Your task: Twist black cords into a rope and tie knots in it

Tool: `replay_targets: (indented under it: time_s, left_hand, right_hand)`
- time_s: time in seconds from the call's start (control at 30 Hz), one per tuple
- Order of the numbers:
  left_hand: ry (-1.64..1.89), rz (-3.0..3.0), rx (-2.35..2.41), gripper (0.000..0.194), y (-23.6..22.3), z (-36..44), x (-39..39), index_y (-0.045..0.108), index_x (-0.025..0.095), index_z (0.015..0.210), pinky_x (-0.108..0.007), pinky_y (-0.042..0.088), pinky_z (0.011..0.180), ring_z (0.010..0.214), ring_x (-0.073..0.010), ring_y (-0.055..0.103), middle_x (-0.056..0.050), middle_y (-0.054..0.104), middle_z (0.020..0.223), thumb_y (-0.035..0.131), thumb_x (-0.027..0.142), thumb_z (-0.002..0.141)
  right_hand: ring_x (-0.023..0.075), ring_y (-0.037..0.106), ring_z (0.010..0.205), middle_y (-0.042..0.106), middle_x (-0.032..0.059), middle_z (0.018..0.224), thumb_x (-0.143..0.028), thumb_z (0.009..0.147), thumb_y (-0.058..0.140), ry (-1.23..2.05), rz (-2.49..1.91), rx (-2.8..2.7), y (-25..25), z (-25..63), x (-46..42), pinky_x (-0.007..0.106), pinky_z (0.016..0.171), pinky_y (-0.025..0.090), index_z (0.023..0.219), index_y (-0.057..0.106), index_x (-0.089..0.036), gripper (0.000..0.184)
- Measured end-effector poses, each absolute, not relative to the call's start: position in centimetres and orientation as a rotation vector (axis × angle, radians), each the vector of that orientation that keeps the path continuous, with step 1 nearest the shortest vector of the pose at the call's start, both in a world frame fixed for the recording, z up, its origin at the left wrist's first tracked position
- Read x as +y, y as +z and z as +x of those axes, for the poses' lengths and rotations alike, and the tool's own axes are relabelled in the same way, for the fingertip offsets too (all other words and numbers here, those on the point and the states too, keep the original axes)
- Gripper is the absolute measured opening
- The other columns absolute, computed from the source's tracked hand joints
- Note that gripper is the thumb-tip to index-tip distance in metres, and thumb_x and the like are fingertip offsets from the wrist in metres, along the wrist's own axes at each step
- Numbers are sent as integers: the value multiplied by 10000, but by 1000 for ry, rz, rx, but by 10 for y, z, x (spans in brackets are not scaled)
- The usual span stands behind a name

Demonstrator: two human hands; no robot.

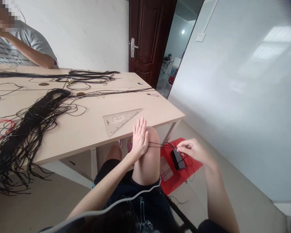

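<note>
Black cords (157,147), pinched by the right hand (190,150), reach the flat left hand (140,140); a box (177,159) sits on a red stool (177,180).

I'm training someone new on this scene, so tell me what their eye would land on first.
Probably the big tangled black bundle of cords sprawled across the left of the table, its loose ends hanging over the near edge. Next come the thin black cords stretched between the left hand, flat on the knee, and the pinching right hand. The bright red surface below the right hand also stands out.
</note>
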State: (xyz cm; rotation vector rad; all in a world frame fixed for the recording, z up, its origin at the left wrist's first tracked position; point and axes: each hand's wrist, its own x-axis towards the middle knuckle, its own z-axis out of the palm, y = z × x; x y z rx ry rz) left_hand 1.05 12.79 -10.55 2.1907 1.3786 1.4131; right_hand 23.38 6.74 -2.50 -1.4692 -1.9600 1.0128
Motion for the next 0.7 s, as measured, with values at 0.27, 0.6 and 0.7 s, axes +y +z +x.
replay_targets:
  time_s: [0.27, 0.6, 0.7]
  left_hand:
    - [1391, 2218, 1293, 411, -82, 4, 118, 382, 160, 1269, -575, -22, 1063, 1358, -276, 124, -146, 293, 1417, 304, 300, 890]
    - [1065, 2091, 798, 162, 21, -39, 74, 598, 170, 869, -264, 485, 789, 855, -143, 605, -49, 649, 891, 530, 309, 822]
    - [1077, 2052, 802, 95, 28, -50, 73, 613, 176, 809, -243, 485, 763, 806, -125, 605, -25, 657, 825, 587, 264, 787]
  right_hand:
    - [105, 493, 573, 572, 8, 621, -284, 781, 509, 1016, -1386, -1940, -7, 224, 70, 231, 556, 384, 638, 593, -145, 216]
    - [61, 411, 514, 517, -36, 579, -219, 782, 545, 1133, -945, -2205, 53, 160, 86, 197, 493, 323, 761, 657, -143, 137]
    - [64, 458, 555, 579, -25, 637, -191, 795, 535, 1120, -813, -2288, 62, 148, 89, 193, 519, 345, 788, 665, -143, 139]
